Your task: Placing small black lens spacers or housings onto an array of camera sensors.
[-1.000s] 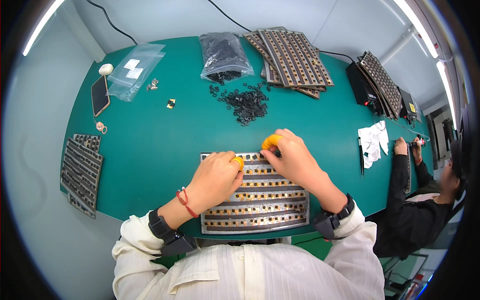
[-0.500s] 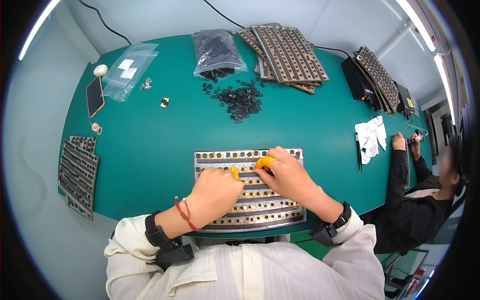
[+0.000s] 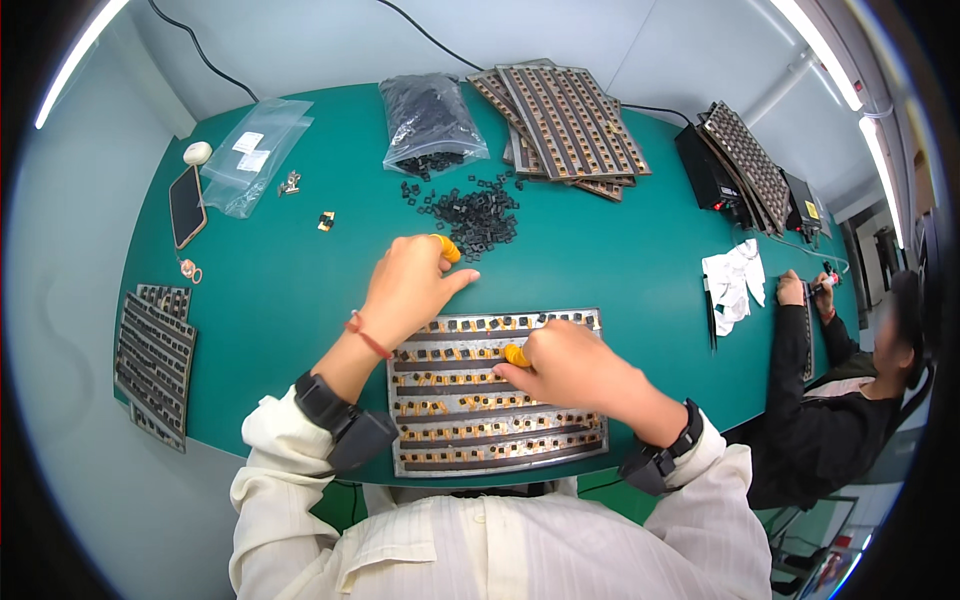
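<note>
My left hand [image 3: 408, 285] has just lifted off the slotted metal tray [image 3: 497, 392] toward the pile of small black parts [image 3: 478, 212] on the worktop [image 3: 280, 290], fingers loosely curled and empty, while my right hand [image 3: 565, 362] stays pinched over the tray's second row.

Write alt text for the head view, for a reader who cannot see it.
A person's left hand reaches toward a pile of small black parts on a green table, while the right hand rests on a metal tray with rows of slots. Both hands wear yellow fingertip covers. Stacked trays lie at the far edge, and a co-worker sits at the right.
</note>
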{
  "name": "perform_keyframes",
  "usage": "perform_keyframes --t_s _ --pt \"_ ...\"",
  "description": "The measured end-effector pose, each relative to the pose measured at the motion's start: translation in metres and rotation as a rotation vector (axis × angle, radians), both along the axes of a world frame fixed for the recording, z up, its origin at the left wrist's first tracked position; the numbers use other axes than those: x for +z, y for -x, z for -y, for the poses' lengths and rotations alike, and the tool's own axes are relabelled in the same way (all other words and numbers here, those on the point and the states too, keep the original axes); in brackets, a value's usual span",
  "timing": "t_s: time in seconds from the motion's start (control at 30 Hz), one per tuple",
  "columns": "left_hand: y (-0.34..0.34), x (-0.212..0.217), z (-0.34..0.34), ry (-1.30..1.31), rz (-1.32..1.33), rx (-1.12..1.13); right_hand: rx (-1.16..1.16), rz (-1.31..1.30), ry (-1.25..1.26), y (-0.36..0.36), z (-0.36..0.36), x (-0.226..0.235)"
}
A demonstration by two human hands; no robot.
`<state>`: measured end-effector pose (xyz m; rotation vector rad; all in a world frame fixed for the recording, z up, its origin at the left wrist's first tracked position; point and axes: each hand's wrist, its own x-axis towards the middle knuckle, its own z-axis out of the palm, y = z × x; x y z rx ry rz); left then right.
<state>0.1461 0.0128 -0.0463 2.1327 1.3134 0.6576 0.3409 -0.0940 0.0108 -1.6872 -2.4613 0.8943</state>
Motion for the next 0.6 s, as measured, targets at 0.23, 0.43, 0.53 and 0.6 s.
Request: perform_keyframes --t_s 0.23,0.43,0.53,0.6 --pt "-0.011 -0.003 0.005 -0.110 -0.041 -0.052 -0.282 -0.317 -0.176 -0.024 -0.055 -0.020" --pt "0.010 0.007 0.017 -0.192 -0.250 -0.060 -0.340 -0.315 -0.227 0.001 -0.081 -0.044" --pt "0.018 0.007 0.014 -0.249 -0.277 -0.015 -0.293 -0.269 -0.340 0.008 -0.084 -0.052" --pt "0.025 0.003 0.012 -0.235 -0.225 0.001 -0.258 -0.216 -0.421 0.009 -0.082 -0.053"
